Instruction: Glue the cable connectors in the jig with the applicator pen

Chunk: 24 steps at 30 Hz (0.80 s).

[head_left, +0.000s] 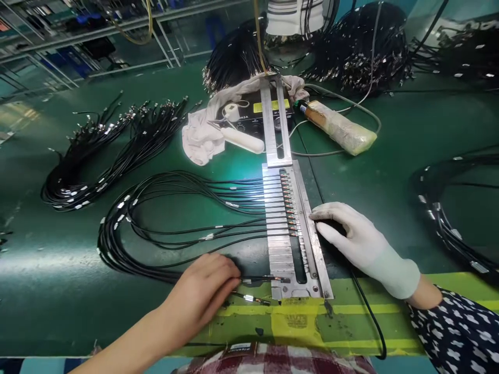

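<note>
At metal fixture point(280, 254): left hand point(208, 280) gripping cables point(249, 297); gloved right hand point(360, 241) half-open against fixture's edge.

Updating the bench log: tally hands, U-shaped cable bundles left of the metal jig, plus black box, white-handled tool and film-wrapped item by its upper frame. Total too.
Hands: 2 (bare left hand, gloved right hand)
U-shaped cable bundles: 2 (far bundle, near bundle)
Black box: 1
White-handled tool: 1
Film-wrapped item: 1
Total: 7
</note>
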Motion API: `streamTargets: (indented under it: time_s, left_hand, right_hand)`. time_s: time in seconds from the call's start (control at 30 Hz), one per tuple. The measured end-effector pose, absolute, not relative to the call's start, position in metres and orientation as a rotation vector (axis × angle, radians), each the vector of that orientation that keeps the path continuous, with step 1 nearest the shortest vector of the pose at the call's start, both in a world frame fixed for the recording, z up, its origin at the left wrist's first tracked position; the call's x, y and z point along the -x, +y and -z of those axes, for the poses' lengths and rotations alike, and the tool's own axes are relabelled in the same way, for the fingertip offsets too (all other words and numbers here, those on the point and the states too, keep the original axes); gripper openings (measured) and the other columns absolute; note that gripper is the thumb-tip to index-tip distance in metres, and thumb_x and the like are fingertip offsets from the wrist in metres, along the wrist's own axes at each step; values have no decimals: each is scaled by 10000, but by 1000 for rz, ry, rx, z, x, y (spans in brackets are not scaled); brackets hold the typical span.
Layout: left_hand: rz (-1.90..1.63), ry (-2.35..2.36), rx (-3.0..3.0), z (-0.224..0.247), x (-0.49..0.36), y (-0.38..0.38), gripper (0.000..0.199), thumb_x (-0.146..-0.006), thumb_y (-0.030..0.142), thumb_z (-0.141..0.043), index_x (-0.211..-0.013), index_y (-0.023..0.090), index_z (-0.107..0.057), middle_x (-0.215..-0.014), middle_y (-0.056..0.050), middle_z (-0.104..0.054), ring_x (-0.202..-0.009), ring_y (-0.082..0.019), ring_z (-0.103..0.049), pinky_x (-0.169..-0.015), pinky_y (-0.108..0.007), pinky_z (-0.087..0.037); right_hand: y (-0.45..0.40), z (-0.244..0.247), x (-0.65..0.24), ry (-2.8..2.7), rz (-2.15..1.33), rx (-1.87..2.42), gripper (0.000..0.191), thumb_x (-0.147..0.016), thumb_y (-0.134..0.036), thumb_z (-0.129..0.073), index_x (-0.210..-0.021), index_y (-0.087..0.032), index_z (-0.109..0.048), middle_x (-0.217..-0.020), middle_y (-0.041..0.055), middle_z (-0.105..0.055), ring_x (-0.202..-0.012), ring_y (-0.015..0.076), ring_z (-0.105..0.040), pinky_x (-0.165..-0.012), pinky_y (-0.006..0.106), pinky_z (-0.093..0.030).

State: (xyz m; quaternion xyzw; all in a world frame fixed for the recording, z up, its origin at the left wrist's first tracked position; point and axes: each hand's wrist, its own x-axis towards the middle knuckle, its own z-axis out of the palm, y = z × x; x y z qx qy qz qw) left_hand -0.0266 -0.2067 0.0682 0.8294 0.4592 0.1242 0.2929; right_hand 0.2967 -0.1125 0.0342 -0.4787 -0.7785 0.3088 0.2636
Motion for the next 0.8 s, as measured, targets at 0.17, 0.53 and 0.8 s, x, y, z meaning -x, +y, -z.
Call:
streamTargets:
  time_s: [0.17,0.53,0.8]
  left_hand:
    - [-427,1313,-2154,-62,13,-196,226,-954,148,-504,-1169,212,-481,-1029,-53,-555,-917,-149,-552,-797,-259,-463]
    - [-429,980,-2403,-61,8,-153,406,-958,60,-405,-1324,199,-512,-1066,-62,-610,-950,-116,-600,-833,-185,-480]
    - [-309,954,-2604,-62,8,-136,447,-961,75,-312,-1339,198,-518,-1064,-76,-604,-940,-134,-615,-818,-202,-493]
  right_hand:
    - [-114,-33,-297,-2069,-816,1295,120,-961,-310,-525,-1009,-273,-628,-1108,4,-632,-1065,213,-572,-964,409,-449]
    - [-111,-39,-294,-2021,-902,1307,91,-950,-226,-541,-965,-257,-625,-1062,-6,-639,-1030,193,-568,-923,380,-439]
    - [-110,-35,-295,-2021,-896,1342,97,-943,-208,-553,-978,-273,-617,-1053,-21,-631,-1028,184,-557,-904,379,-429]
